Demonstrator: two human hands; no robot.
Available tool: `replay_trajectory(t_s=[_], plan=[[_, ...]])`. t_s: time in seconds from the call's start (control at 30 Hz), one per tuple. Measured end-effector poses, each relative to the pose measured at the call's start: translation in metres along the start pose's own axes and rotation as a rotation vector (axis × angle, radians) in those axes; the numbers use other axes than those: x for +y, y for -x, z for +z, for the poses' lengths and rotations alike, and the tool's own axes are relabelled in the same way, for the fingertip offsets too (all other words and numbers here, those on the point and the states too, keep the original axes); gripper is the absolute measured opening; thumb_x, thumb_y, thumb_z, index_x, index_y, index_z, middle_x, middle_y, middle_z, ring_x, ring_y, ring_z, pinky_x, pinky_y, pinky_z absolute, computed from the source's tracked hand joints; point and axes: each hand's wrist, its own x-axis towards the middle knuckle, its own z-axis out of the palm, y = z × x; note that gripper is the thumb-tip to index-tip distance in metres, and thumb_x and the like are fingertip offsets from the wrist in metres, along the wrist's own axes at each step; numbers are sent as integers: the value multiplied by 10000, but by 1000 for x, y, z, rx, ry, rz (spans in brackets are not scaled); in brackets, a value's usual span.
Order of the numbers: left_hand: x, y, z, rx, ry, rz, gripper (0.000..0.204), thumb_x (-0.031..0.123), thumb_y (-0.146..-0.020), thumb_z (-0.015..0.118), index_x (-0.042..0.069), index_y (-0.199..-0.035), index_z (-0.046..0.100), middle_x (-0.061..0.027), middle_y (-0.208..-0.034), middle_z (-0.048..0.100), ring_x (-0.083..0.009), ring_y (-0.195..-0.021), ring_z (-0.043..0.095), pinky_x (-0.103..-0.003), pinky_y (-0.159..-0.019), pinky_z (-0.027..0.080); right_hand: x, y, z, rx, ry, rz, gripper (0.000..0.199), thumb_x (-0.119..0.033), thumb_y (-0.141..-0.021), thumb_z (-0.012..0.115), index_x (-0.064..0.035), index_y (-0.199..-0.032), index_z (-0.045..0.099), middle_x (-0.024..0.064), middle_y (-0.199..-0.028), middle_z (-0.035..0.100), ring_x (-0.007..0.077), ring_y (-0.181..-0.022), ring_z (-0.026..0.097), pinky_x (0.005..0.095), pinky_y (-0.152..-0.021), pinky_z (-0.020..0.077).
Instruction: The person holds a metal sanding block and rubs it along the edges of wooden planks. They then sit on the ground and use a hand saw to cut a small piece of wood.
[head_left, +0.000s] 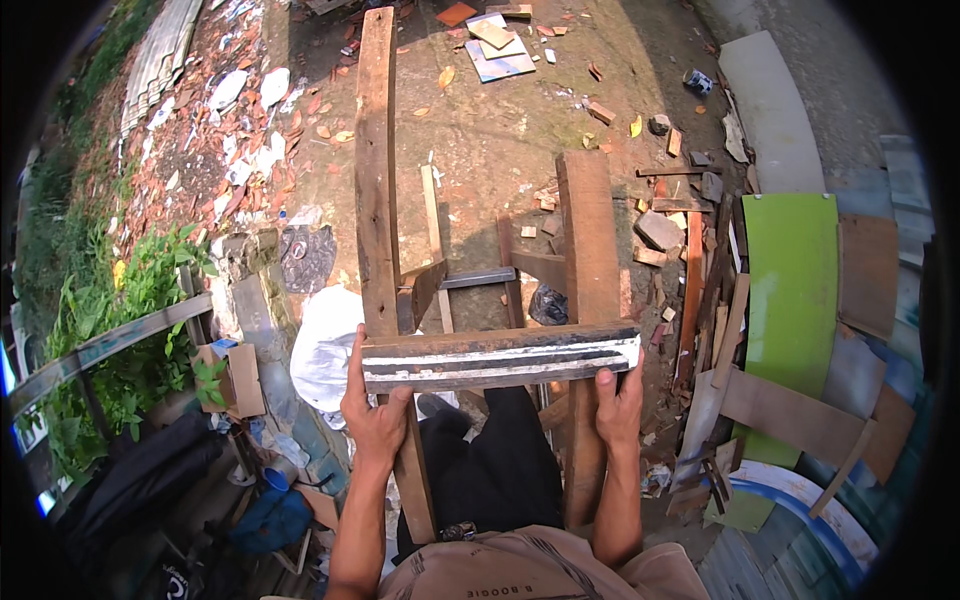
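While the short striped timber (500,358) lay directly between the two hands, its long axis ran from left to right, squarely across the person's front. The left hand (375,415) gripped its left end, thumb against the near side and fingers along the end; the right hand (620,402) pinched the opposite end in a similar manner. Neither hand was noticeably nearer, each being in contact. Beneath the timber, as viewed from above, the left beam (377,180) and the right beam (592,240) pointed away from the person, roughly crosswise to it. Its left end was over the left beam, and its right end reached beyond the right beam. Whether its underside bore on either beam or was held just clear could not be determined from this overhead angle.
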Motion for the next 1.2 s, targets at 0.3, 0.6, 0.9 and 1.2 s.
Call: replay_trajectory(t_s=[0.3, 0.6, 0.9, 1.2], plan=[[1, 0, 1, 36, -26, -1, 719, 386, -949, 659, -58, -1454, 404, -202, -1385, 570, -255, -1192, 616, -353, -986, 475, -2, 2, -3, -60, -19, 56, 759, -525, -967, 554, 41, -1436, 366, 158, -1309, 521, 248, -1206, 485, 360, -1062, 344], [-7, 6, -4, -8, -97, -100, 580, 371, -1022, 520, -73, -1394, 487, -212, -1145, 687, -227, -1039, 668, -333, -890, 501, 2, -1, -1, -22, -108, 28, 700, -439, -943, 639, 37, -1404, 414, 147, -1214, 598, 244, -1127, 557, 364, -1001, 411], [2, 1, 2, 59, -105, -68, 559, 440, -1020, 477, -60, -1245, 589, -117, -898, 692, -152, -810, 614, -313, -710, 481, 2, -3, -4, -55, -161, 62, 715, -426, -941, 643, 58, -1413, 412, 158, -1224, 597, 245, -1141, 552, 361, -1011, 403], [-6, 2, -1, 22, -43, -77, 479, 238, -1002, 543, -72, -1366, 517, -200, -1054, 714, -201, -959, 671, -327, -839, 507, 3, -2, -2, -88, -7, -137, 865, -396, -826, 792, 44, -1417, 339, 171, -1214, 593, 263, -1135, 563, 386, -986, 435]])
